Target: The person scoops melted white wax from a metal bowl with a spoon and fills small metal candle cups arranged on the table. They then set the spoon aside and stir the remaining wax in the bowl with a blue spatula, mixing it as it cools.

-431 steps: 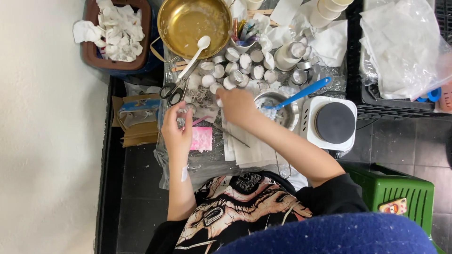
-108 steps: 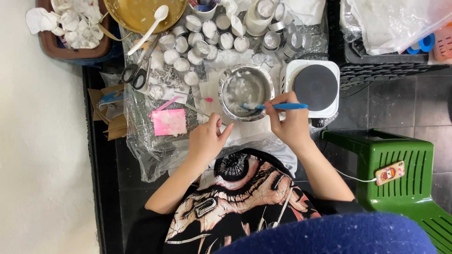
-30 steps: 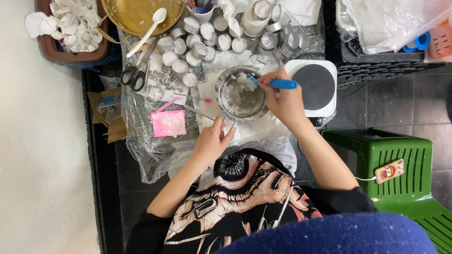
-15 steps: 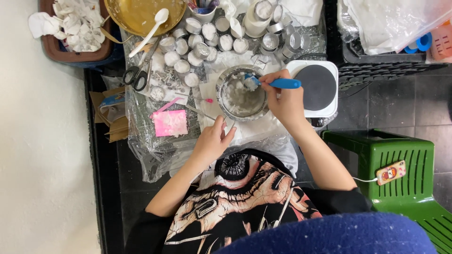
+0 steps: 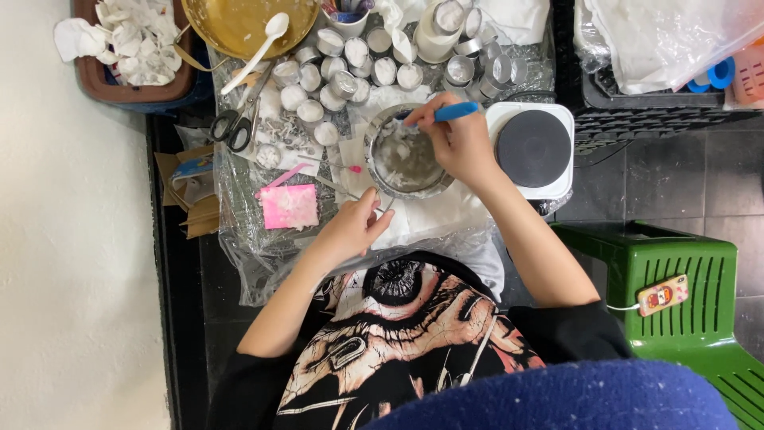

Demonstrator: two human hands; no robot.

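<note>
surface: low table wrapped in clear plastic sheet, dark tiled floor, white wall on the left
landmark: steel pot, mid-table, white wax inside
right hand: over the pot's right rim, fingers closed around blue-handled tool, tip in the pot
left hand: just below-left of the pot, fingers curled loosely, hold unclear
hotplate: 1, right of pot
scissors: 1, left
brass bowl: 1, upper-left, 1 white spoon
tealight cups: roughly 20, above pot
green stool: 1, lower-right

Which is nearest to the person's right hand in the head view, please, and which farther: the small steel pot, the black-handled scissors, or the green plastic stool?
From the right hand:
1. Small steel pot, directly beneath it.
2. Black-handled scissors, far left on the table.
3. Green plastic stool, lower right on the floor.
</note>
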